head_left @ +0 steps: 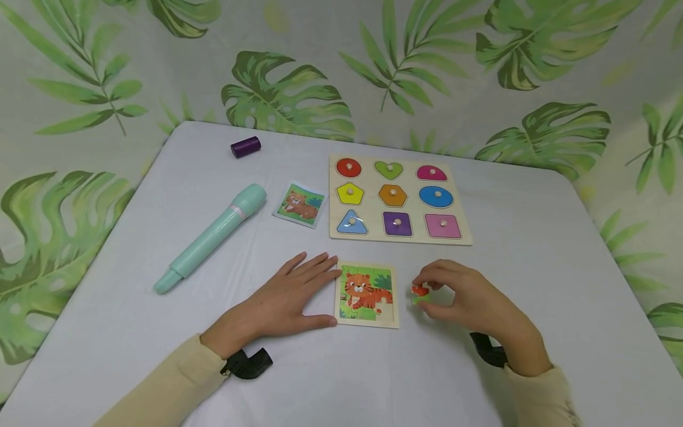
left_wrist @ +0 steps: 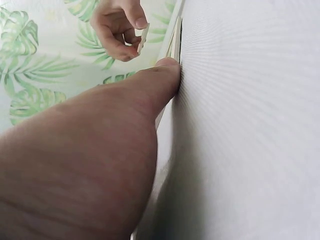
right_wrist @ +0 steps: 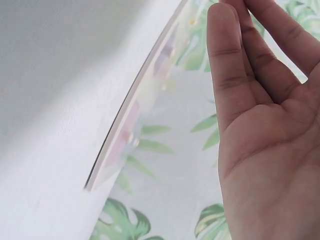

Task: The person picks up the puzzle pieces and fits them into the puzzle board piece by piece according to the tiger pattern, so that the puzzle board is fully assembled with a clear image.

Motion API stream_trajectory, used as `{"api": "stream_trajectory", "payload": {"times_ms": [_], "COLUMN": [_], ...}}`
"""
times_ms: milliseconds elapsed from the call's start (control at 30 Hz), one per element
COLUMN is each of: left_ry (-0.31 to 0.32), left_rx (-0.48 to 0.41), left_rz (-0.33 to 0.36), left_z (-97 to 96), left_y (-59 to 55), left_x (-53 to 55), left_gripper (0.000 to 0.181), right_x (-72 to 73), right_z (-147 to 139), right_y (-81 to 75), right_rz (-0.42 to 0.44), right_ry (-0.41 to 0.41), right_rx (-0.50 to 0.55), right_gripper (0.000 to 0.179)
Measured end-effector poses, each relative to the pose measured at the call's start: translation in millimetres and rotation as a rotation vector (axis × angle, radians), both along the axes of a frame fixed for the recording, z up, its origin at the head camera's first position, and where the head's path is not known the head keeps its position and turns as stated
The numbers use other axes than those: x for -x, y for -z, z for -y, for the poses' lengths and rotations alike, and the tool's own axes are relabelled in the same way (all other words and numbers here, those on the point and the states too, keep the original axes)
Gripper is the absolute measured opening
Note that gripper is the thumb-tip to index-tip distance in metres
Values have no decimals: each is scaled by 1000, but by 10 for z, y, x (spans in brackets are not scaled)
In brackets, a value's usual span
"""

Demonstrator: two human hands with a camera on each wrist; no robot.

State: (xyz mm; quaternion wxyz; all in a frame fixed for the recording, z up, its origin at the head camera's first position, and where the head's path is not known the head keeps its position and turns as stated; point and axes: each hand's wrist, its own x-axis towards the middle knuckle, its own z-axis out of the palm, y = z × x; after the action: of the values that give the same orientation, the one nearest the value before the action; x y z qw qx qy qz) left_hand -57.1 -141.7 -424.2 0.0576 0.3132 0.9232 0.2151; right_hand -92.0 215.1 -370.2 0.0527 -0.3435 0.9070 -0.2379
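Note:
A small tiger jigsaw puzzle (head_left: 365, 284) in a pale wooden frame lies flat on the white table, with a gap at its lower right. My left hand (head_left: 288, 296) rests on the table with fingers spread, thumb and fingertips at the frame's left edge. To the right of the frame, my right hand (head_left: 464, 296) pinches a puzzle piece (head_left: 420, 293) with orange and green on it between thumb and fingers. In the left wrist view that puzzle piece (left_wrist: 143, 39) shows edge-on, raised off the table. The right wrist view has the palm, but the piece is hidden there.
Beyond the puzzle lies a shape board (head_left: 368, 232) with knobbed coloured shapes. A tiger picture card (head_left: 300, 204) is left of it. Farther left are a mint-green tube-shaped object (head_left: 210, 237) and a purple cylinder (head_left: 246, 147). A leaf-print cloth (head_left: 299, 35) hangs behind the table.

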Motion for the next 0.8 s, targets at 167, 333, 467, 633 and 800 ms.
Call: {"api": "stream_trajectory", "payload": {"times_ms": [167,333,467,633,800], "left_ry": [1,4,7,8,1], "left_rx": [0,-8,-10,-10,5], "left_rz": [-3,1,-1,-1,7], "left_z": [-3,3,5,5,12], "left_y": [16,13,5,0,12], "left_x": [7,6,6,4,6], "left_gripper": [88,88,88,88,88], "right_x": [0,-8,-29,-54,-56], "right_z": [92,179,270,383,442], "right_y": [-9,45,116,172,211], "right_rz": [23,32,29,44,24], "right_ry": [-21,-29,-40,-62,-92], "right_rx": [1,6,7,0,-12], "right_gripper": [33,32,31,28,28]}}
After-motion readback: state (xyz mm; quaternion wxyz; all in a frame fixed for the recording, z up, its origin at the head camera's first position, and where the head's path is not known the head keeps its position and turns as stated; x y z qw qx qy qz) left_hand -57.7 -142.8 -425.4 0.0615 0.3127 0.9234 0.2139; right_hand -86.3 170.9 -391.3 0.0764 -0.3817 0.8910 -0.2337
